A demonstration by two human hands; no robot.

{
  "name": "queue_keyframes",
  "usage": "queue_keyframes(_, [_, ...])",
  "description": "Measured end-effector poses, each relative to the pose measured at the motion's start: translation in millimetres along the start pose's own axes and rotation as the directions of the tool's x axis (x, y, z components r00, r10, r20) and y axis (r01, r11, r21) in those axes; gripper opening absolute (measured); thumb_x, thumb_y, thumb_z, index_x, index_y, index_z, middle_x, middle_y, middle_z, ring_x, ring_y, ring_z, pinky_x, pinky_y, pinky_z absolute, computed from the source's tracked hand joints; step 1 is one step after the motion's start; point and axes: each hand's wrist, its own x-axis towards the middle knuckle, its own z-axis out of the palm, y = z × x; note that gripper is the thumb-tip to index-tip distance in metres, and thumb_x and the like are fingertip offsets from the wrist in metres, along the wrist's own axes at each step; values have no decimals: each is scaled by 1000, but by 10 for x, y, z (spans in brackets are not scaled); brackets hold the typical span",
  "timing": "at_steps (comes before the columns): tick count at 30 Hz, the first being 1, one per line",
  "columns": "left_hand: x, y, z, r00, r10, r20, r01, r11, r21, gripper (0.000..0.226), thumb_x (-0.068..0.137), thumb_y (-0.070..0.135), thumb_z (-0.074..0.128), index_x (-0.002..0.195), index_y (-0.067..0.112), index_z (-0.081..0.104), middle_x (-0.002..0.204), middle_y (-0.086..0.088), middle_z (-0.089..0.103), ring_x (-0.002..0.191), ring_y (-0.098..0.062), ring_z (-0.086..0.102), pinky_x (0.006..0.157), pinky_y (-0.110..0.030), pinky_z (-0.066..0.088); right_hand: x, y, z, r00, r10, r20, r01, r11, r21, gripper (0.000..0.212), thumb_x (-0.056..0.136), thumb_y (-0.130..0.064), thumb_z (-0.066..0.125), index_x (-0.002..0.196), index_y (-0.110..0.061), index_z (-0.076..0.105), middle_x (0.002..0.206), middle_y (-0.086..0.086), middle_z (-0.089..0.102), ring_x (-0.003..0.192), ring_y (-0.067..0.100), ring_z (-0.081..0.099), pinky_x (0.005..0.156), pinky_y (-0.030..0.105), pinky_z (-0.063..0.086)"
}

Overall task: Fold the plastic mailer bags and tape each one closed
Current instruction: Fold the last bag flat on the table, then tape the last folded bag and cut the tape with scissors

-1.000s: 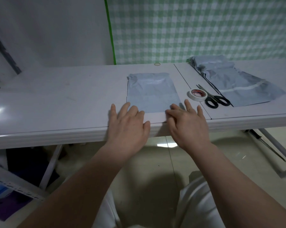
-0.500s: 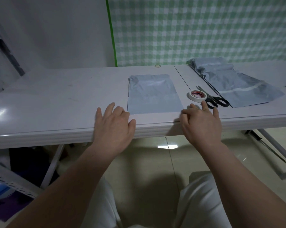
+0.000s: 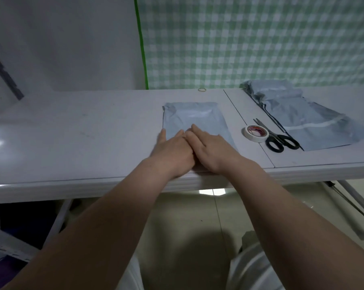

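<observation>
Room: a plain wall on the left and a green check cloth (image 3: 260,38) on the right, behind a long white table (image 3: 93,132).
Bag: one pale blue mailer bag (image 3: 195,116) lies flat on the table, right in front of the person, close to the front edge.
Which way it lies: its long side runs away from the person, toward the wall. The near end is hidden under the hands. The far end is wrinkly and bare.
Left hand (image 3: 172,151): flat, fingers straight, pressing on the near left part of the bag. It grips nothing.
Right hand (image 3: 214,149): flat too, fingers straight, pressing on the near right part. It grips nothing. The two hands touch each other in the middle.
Step, my guess: pressing the bag smooth, or pressing a crease. I cannot tell if it is folded yet.
Tape roll (image 3: 256,133): white, to the right of the bag and apart from it. The right hand is much nearer to it, so I think that hand should get it.
Scissors (image 3: 281,141): black handles, just beside the tape, on its right.
More bags: a pile of bags (image 3: 302,120) lies farther right and looks unfolded.
Little thing: a rubber band (image 3: 202,89) sits near the back edge.
</observation>
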Motion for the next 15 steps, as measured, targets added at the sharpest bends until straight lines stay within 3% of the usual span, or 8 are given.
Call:
queue_keyframes(3, [-1,-23,34,997,-57,55,60,997,-57,59,101,34,22,151,29,-8,160,7,-8,147,-12,-5,116,-53,-6,-8,63,58,1000,-7,14,8,994,-111,44,102,-33,17,139,-17,34,143,3,37,130,23,34,108,46,24])
queue_keyframes(7, [-6,-56,33,990,-108,91,114,992,-61,56,101,36,14,151,23,-8,160,6,-12,147,-10,-8,116,-53,-8,-11,158,67,997,40,67,-23,968,-248,52,102,-36,14,151,-17,16,159,0,12,146,17,10,115,45,9])
queue_keyframes(15, [-115,-253,5,975,-174,137,177,984,-13,59,101,45,9,151,21,-10,159,5,-16,146,-10,-11,115,-53,-11,-32,411,-5,992,126,14,-117,948,-295,55,100,-35,18,150,-11,12,159,-1,6,145,14,8,115,50,7])
